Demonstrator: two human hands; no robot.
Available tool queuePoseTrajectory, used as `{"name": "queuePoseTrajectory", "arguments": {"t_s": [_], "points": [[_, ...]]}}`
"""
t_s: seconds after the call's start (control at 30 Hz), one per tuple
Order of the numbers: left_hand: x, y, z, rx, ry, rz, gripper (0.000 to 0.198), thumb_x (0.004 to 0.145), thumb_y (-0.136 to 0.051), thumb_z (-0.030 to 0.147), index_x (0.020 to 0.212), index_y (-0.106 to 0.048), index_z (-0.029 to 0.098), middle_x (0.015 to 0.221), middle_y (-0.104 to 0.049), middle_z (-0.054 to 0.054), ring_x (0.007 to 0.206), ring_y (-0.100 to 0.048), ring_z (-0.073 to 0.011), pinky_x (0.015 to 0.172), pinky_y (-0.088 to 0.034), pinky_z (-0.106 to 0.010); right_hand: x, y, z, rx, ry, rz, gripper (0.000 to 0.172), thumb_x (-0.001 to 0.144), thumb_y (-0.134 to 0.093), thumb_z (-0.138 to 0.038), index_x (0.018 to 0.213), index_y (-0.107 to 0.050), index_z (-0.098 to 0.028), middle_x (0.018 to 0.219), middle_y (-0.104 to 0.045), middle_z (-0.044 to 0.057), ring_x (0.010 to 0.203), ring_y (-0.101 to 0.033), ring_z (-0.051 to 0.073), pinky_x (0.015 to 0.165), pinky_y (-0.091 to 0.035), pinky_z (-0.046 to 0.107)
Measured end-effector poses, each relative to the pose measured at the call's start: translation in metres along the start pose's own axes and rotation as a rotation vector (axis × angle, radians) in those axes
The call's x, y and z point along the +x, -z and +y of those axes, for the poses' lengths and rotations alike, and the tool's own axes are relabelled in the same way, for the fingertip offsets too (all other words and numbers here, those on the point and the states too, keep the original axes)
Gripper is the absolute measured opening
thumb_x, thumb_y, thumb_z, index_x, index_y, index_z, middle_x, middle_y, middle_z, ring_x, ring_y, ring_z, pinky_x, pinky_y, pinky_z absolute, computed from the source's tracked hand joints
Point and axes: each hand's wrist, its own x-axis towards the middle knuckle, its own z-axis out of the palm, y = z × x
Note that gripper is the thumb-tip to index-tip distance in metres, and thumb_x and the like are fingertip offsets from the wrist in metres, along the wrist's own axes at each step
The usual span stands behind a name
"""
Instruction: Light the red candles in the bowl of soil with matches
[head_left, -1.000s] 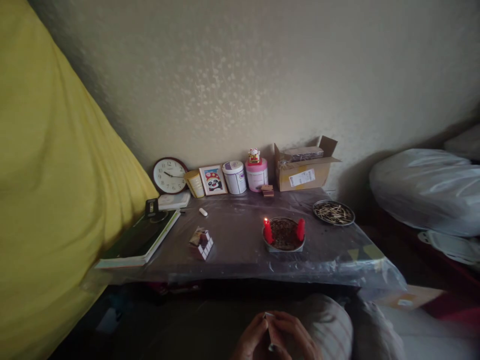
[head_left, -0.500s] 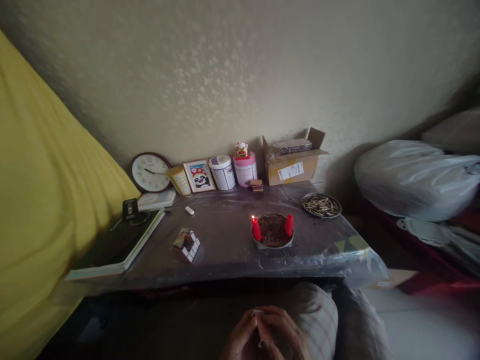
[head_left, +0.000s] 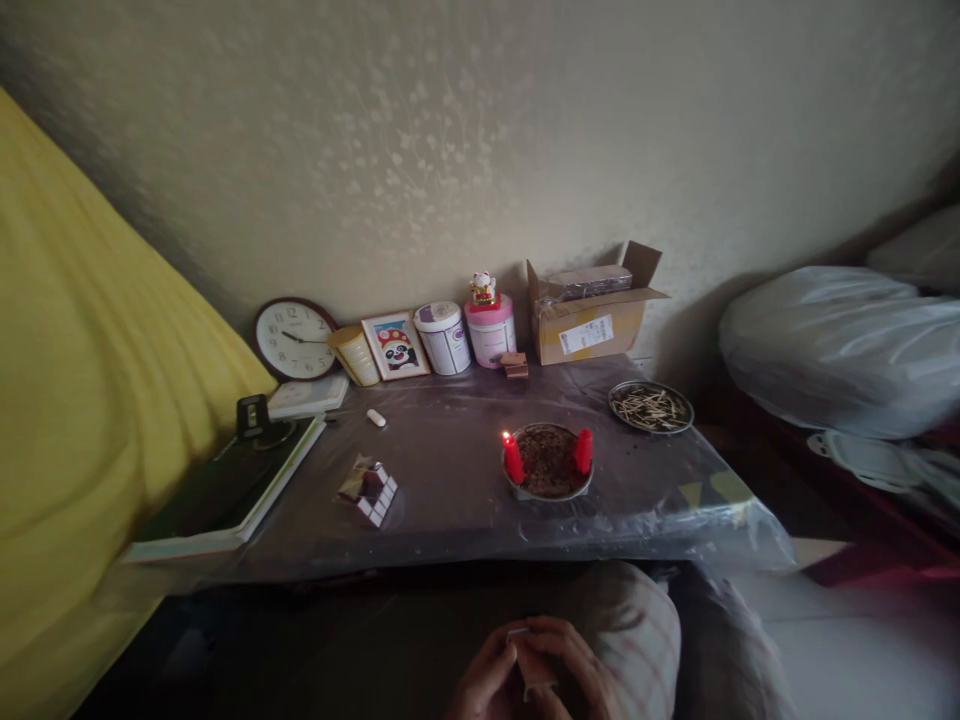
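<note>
My left hand [head_left: 480, 680] and my right hand [head_left: 570, 665] are together at the bottom edge, below the table's front, fingers closed round a small flat box [head_left: 531, 668] held between them. Ahead on the plastic-covered table [head_left: 450, 500] stands a round dish [head_left: 549, 464] of dark material with two red candles. The left candle [head_left: 513, 460] is lit; the right candle [head_left: 583, 450] shows no flame. A metal plate of matchsticks [head_left: 651, 406] lies at the table's right rear.
A clock [head_left: 294, 338], a framed picture [head_left: 394, 346], tins [head_left: 444, 338] and a cardboard box [head_left: 589, 318] line the wall. A book stack [head_left: 232, 490] lies left, a small checkered box [head_left: 369, 488] near centre. Yellow fabric [head_left: 82, 400] is left, a plastic bag [head_left: 840, 350] right.
My view has shifted slightly, so the table sits a little lower and to the left. My hands stay together on the small box, turning it a bit.
</note>
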Motion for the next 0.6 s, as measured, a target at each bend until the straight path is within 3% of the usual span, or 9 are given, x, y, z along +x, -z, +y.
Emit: {"name": "queuePoseTrajectory", "arguments": {"t_s": [0.37,0.6], "points": [[0.0047,0.0065,-0.0021,-0.039,-0.018,-0.008,0.025,0.071,-0.076,0.035,0.090,-0.072,0.019,0.095,-0.070,-0.008,0.096,-0.062,-0.0226,0.091,-0.040,-0.035,-0.0009,-0.0017,0.0047,0.013,-0.023,-0.041,0.025,0.088,-0.059,-0.036,0.111,-0.064,-0.028,0.112,-0.070,0.007,0.103,-0.069,0.025,0.088,-0.058,0.032],[0.0075,0.0069,-0.0030,0.001,-0.063,0.012,0.023,0.070,-0.077,0.033,0.087,-0.075,0.019,0.089,-0.072,-0.006,0.089,-0.063,-0.0203,0.088,-0.041,-0.033,0.0030,-0.0035,0.0055,0.042,0.033,-0.024,0.028,0.088,-0.058,-0.045,0.111,-0.064,-0.029,0.108,-0.071,0.008,0.099,-0.070,0.027,0.083,-0.060,0.035]]}}
